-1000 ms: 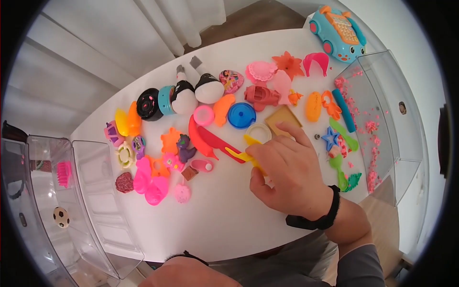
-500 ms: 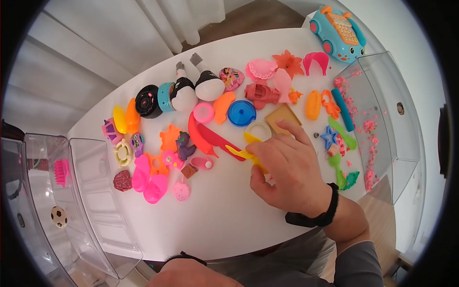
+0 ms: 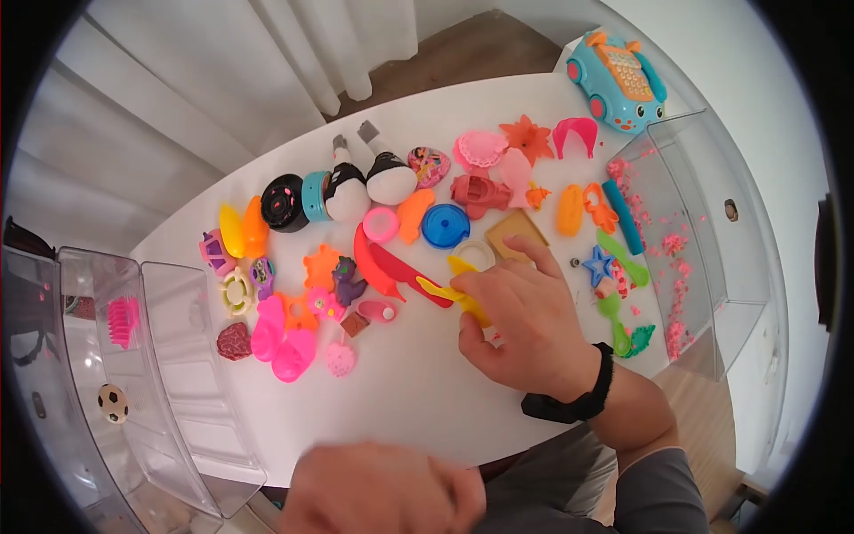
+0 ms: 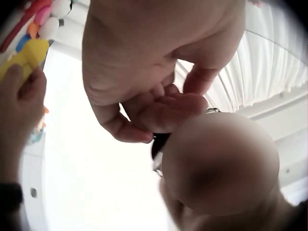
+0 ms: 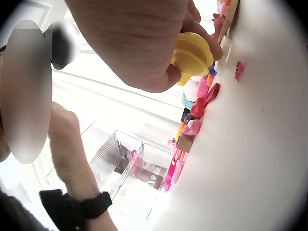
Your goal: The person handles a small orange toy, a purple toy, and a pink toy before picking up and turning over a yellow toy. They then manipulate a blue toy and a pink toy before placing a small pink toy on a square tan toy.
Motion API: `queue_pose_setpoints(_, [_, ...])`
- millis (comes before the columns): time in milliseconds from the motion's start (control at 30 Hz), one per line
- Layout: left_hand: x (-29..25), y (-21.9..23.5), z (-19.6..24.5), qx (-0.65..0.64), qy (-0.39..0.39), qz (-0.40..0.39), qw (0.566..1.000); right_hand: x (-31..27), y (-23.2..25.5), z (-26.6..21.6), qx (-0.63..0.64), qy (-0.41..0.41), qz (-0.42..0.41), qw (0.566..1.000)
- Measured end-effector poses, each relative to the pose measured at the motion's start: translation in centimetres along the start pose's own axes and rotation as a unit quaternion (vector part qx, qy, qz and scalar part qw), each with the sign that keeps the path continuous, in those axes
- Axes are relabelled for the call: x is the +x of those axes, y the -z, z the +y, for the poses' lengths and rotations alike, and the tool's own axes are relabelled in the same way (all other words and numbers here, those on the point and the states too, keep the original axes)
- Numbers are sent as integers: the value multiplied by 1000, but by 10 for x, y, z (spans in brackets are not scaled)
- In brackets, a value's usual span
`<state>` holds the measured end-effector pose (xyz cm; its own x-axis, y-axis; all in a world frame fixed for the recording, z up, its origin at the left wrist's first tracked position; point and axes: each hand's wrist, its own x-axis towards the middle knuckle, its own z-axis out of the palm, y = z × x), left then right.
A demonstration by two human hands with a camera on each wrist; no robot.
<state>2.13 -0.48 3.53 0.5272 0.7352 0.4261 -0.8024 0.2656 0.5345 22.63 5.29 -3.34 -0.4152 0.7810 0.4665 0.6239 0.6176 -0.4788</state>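
My right hand pinches a yellow plastic toy between thumb and fingers, just above the middle of the table. The right wrist view shows the toy as a hollow piece, partly covered by the fingers. Beside it, a red knife-shaped toy lies on the table. My left hand is raised over the near edge, blurred in the head view. In the left wrist view its fingers hang loosely curled, holding nothing.
Many small toys spread across the table, with a blue lid and a tan square tray beyond my right hand. Clear bins stand at the left and right. A toy telephone sits at the back right.
My left hand has risen into the head view from the bottom edge. My right hand keeps its grip on the yellow toy, and the head view has shifted slightly.
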Motion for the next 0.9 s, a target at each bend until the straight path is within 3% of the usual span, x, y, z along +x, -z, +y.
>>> queue_pose_setpoints(33, [-10,4,-2,64,32,73,995,0,-1,0,9,-5,6,1000])
queue_pose_setpoints(100, [-12,11,-19,111,64,299,946,-1,0,1,11,-4,17,1000])
queue_pose_setpoints(133, [-10,16,-25,113,64,292,947,-2,0,2,16,-5,21,1000])
queue_pose_setpoints(200, [-2,26,-35,247,73,430,866,-3,1,1,22,0,34,999])
queue_pose_setpoints(233, [3,27,-40,250,73,424,867,-3,1,0,31,4,41,999])
queue_pose_setpoints(300, [12,26,-50,355,70,462,810,-4,1,-1,33,10,53,998])
queue_pose_setpoints(533, [16,39,-61,380,148,381,830,-7,4,-7,2,19,37,999])
queue_pose_setpoints(600, [9,45,-54,470,211,357,779,-8,5,-9,15,20,21,999])
queue_pose_setpoints(633, [8,46,-51,473,212,357,777,-8,5,-10,27,21,3,999])
queue_pose_setpoints(733, [6,48,-38,427,224,340,807,-5,9,-11,63,38,-22,997])
queue_pose_setpoints(800, [-1,49,-33,365,178,341,848,-4,8,-12,69,48,-32,996])
queue_pose_setpoints(900, [-12,60,-33,343,163,317,869,-3,5,-11,87,55,-56,993])
